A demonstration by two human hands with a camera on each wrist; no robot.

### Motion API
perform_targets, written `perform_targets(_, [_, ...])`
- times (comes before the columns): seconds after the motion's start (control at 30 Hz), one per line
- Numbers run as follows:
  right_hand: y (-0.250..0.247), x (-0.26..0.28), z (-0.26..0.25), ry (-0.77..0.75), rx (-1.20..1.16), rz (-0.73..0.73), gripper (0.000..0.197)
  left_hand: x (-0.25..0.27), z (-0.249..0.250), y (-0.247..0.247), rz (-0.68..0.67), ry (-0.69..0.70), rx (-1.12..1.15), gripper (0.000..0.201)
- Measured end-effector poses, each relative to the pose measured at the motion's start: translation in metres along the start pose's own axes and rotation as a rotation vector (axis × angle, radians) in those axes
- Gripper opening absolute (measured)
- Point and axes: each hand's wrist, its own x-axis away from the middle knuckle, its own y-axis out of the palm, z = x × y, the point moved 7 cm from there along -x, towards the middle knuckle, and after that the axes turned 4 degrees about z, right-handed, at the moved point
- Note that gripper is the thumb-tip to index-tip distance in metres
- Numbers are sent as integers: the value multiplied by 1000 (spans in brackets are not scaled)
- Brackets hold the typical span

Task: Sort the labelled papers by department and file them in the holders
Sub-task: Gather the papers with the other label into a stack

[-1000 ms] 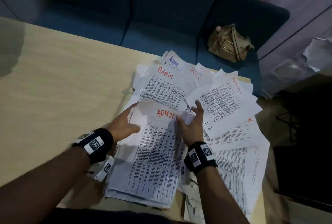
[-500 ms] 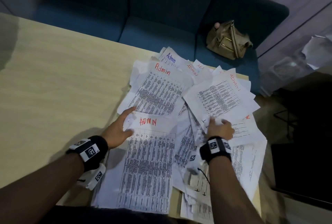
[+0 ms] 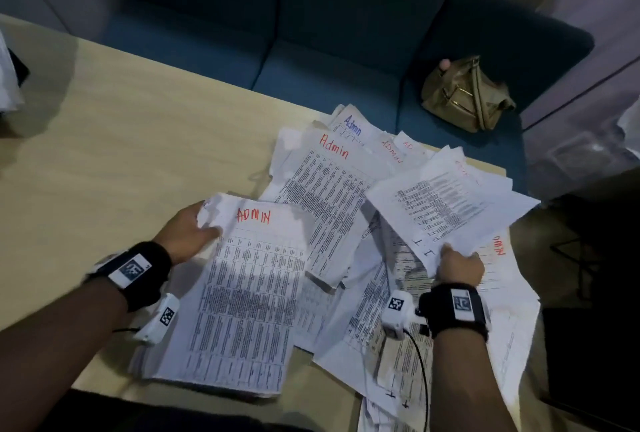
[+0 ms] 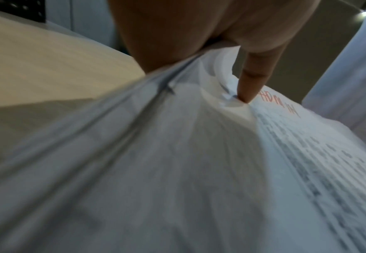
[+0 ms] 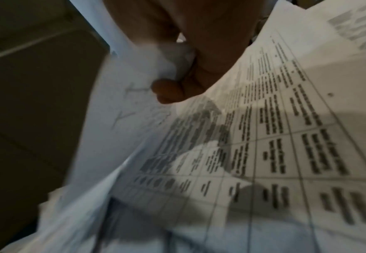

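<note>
A stack of printed sheets topped by one marked ADMIN in red [image 3: 249, 293] lies near the table's front edge. My left hand [image 3: 188, 232] grips its top left corner, thumb on top [image 4: 249, 85]. My right hand [image 3: 457, 263] pinches the near edge of a sheet marked IT [image 3: 446, 210] and holds it lifted above the loose pile of papers [image 3: 491, 320] on the right; in the right wrist view the fingers [image 5: 173, 92] curl round that paper [image 5: 134, 71]. More sheets marked Admin [image 3: 329, 189] lie fanned out behind. No holders are in view.
The wooden table [image 3: 121, 154] stretches bare to the left, with a dark object and paper at its far left edge [image 3: 10, 75]. A blue sofa [image 3: 311, 33] stands behind the table with a tan handbag [image 3: 464, 95] on its seat.
My left hand has slid the ADMIN stack left and nearer to me. My right hand left that stack, moved right and picked up the IT sheet by its edge.
</note>
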Motion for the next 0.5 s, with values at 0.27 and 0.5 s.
perform_targets(0.27, [77,73,2,-185,251,-217,49,-1,-11,-7,20,-56,-100,56])
perform_targets(0.5, [134,99,0,-180,554,-177,78,0,-14,-10,-2,-26,-88,56])
